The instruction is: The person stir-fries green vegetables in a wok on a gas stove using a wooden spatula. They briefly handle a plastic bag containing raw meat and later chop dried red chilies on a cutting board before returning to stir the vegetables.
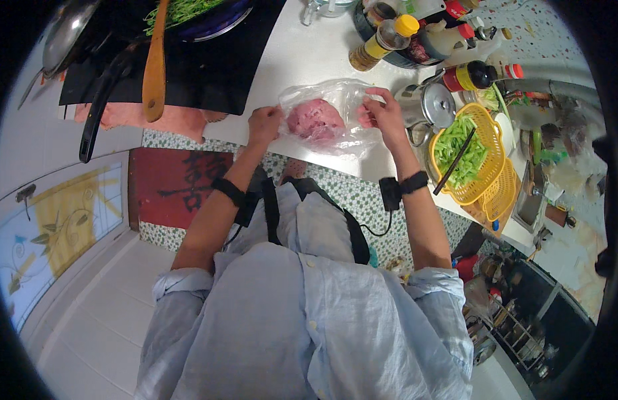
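Note:
On the white countertop lies a clear plastic bag (353, 135) with a lump of pink raw meat (315, 119), apparently minced, inside it. My left hand (265, 123) pinches the bag's left edge, close beside the meat. At the opposite side, my right hand (386, 114) grips the bag with bent fingers. Something pink shows through the film by those fingertips; whether it is meat or skin I cannot tell. The plastic is crumpled and partly spread around the lump.
A pan (214, 22) of greens stands on the black cooktop (204, 75), with a wooden spatula (155, 75) across it. Rightward are a lidded metal pot (439, 105) and a yellow basket (491, 145) of cut green vegetables with chopsticks (455, 160). Several sauce bottles (379, 47) stand behind.

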`<state>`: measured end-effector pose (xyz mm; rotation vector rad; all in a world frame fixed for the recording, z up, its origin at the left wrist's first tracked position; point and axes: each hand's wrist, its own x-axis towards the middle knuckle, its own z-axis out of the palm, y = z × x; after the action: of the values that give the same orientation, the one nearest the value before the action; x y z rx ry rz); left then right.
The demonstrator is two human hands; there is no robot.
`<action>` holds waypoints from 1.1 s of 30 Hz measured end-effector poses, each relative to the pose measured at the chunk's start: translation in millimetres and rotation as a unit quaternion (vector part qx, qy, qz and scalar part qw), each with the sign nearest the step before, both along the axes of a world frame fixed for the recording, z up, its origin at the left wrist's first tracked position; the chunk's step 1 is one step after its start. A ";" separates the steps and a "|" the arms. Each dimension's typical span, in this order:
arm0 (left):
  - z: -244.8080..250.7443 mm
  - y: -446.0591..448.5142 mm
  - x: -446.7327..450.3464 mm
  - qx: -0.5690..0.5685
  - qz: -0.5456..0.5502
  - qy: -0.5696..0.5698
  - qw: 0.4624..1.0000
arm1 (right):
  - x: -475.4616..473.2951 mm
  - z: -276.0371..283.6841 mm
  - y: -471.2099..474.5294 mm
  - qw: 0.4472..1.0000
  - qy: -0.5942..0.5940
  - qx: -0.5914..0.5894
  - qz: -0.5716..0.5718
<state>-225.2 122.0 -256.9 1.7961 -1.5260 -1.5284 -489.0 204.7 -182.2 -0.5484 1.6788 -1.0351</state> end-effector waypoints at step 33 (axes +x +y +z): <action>43.2 14.0 75.9 -0.025 -0.097 0.135 0.986 | 53.1 59.5 87.0 0.913 0.380 -0.096 0.111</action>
<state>-149.3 136.0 -213.7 1.3782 -1.6221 -1.7240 -435.8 291.7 -122.6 -1.3737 2.1141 -0.8712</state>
